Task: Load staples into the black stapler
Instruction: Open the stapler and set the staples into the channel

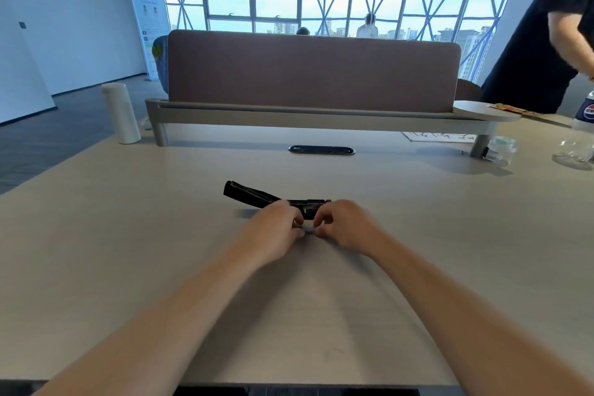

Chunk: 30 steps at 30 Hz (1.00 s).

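The black stapler (254,195) lies on the light wooden desk (128,235), its top arm swung open and pointing up to the left. Just in front of it, my left hand (276,228) and my right hand (345,225) meet fingertip to fingertip. Between them they pinch a small grey strip of staples (309,229), held close to the desk. The stapler's right part is partly hidden behind my fingers.
A white bottle (120,112) stands at the back left. A brown divider panel (311,71) runs across the desk's far side, with a black cable port (321,150) before it. Clear plastic bottles (578,138) and papers sit far right, where another person in black stands.
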Tool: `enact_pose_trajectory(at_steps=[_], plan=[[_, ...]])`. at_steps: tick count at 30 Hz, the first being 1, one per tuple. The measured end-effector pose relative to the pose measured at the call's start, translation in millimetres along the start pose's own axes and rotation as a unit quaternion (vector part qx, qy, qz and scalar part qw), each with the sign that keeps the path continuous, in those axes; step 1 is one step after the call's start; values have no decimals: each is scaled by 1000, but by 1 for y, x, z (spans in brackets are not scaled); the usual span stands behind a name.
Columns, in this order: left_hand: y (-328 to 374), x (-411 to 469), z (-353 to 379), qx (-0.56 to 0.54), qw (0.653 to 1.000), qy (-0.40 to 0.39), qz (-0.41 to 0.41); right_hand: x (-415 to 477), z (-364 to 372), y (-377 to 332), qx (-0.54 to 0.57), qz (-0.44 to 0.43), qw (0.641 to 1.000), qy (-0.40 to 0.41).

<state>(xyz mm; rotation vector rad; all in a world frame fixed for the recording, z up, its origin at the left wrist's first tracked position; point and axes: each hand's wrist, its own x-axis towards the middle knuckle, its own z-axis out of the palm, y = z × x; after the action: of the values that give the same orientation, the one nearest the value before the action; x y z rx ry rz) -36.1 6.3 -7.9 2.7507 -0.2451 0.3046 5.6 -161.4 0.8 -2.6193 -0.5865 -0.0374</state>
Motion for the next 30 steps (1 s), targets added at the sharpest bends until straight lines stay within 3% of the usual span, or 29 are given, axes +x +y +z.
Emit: enact_pose_trajectory(at_steps=[9,30], plan=[[8,32,-8,-9,995,90,45,19,-23,9,5,-12,998,58],[-1,58,1,-2,998,55,36,40,-22,16,16,5,999,35]])
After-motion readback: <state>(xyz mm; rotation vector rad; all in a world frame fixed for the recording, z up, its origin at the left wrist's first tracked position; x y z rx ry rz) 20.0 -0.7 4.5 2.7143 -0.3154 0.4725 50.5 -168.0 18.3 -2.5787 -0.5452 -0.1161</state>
